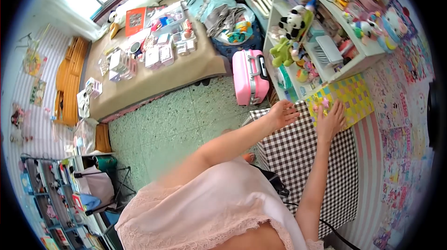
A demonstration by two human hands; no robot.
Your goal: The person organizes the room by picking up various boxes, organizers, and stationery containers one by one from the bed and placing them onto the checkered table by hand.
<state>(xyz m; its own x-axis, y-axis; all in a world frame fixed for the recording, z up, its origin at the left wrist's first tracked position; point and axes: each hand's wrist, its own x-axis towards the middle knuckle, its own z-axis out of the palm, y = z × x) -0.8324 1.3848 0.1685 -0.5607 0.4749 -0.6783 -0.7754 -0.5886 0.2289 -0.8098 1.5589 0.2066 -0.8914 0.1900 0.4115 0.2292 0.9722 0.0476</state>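
Note:
My right hand (pixel 331 118) rests on the yellow patterned surface (pixel 356 98) at the right, its fingers spread beside a small pink object (pixel 324 102). Whether the fingers touch that object is hard to tell. To its left, my left hand (pixel 283 114) hovers palm up near the edge of the black-and-white checked cloth (pixel 298 152), fingers apart and holding nothing. The cloth covers a table below both hands.
A white shelf (pixel 326 75) with plush toys stands beyond the hands. A pink suitcase (pixel 243 78) is on the green floor (pixel 163 115). The bed (pixel 153 87) carries many boxes. A black cable (pixel 342 237) crosses near my right arm.

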